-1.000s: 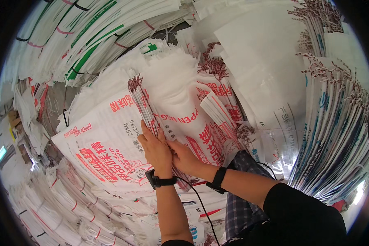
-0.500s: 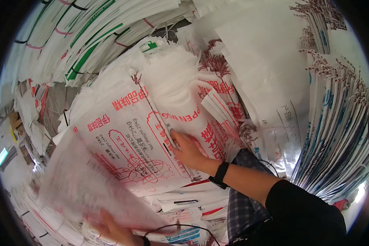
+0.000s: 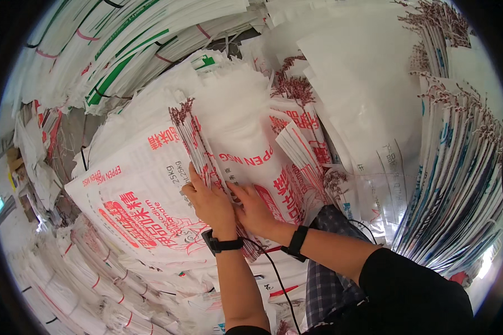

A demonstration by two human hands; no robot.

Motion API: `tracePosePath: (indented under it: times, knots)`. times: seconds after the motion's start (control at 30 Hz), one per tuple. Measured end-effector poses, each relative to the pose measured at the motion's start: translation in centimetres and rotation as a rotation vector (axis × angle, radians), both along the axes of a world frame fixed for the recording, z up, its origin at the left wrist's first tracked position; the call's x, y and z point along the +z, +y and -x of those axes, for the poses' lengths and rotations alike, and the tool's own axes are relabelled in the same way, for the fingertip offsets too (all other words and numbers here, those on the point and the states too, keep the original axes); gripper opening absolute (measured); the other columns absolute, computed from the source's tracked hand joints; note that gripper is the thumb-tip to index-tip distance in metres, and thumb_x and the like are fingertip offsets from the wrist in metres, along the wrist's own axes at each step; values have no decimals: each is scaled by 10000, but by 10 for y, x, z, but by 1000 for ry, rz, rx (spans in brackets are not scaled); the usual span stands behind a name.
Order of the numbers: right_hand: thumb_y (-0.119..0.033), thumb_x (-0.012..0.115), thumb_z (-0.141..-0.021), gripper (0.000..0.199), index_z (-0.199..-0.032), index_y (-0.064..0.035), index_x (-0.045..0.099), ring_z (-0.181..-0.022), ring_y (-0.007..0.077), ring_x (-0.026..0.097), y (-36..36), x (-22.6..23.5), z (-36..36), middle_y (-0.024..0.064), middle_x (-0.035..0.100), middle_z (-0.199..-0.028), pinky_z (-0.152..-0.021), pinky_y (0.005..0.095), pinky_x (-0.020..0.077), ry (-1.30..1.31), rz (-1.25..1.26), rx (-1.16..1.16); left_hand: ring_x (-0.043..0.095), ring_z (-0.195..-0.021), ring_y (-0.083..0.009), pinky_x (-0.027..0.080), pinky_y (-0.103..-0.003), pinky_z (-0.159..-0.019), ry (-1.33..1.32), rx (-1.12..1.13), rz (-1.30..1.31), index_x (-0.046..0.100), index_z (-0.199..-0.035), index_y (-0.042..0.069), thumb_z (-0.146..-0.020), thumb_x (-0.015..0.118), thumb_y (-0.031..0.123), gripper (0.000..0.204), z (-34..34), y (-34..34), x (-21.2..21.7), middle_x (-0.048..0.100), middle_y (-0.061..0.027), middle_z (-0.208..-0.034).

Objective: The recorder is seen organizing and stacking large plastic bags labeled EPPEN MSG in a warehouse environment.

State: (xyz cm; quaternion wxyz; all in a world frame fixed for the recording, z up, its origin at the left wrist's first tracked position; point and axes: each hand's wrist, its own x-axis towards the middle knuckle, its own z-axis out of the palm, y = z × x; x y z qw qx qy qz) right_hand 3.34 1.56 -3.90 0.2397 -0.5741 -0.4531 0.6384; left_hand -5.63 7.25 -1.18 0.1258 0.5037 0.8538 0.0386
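A bundle of folded white woven sacks (image 3: pixel 193 137) with red print and frayed brown stitched ends runs beneath my hands. My left hand (image 3: pixel 213 209) lies over it, fingers bent along its left side and slightly apart. From the right, my right hand (image 3: pixel 254 212) closes against the bundle's other side, its fingers close to my left hand. My fingertips are partly hidden among the folds. To the left spreads a flat printed sack (image 3: pixel 123 195), and more red-printed sacks (image 3: pixel 257 156) lie just right of the bundle.
Strapped stacks of white sacks (image 3: pixel 128 56) with green stripes stand at the far left. More tied bundles (image 3: pixel 78 285) lie at the lower left. Blue-and-white sacks (image 3: pixel 447 178) stand at the right, beside clear plastic sheeting (image 3: pixel 363 84). A black cable (image 3: pixel 279 276) hangs from my left wrist.
My left hand has come from the lower left up to the bundle, beside my right hand. The sack it was swinging no longer hangs in the air, and more stitched ends now show together.
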Motion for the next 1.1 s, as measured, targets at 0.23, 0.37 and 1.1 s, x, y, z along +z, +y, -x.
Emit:
tracePosePath:
  times: [0.23,0.37,1.1]
  knots:
    - [-27,618,-858,572,-1408,-65,464,-1205,332,473,-4,-2,7,195,469,-1275,-1036,389,392,10,-125,-25,592,-901,-339,519,-452,-670,-8,16,26,358,-1476,178,-855,600,88,672,2,1,-9,478,-143,-1087]
    - [17,610,-793,644,-1410,-107,478,-1226,406,453,-9,-10,4,229,459,-1324,-1047,443,384,69,-111,-56,588,-963,-398,513,-482,-745,-91,81,56,338,-1467,115,-916,598,222,619,-4,9,2,475,-184,-1169]
    - [-202,632,-895,277,-1089,-19,556,-848,398,627,17,19,26,208,640,-876,-733,448,479,30,108,79,565,-1069,-422,468,-489,-896,257,-180,-192,443,-1358,-7,-913,572,155,491,60,0,62,538,-210,-1213]
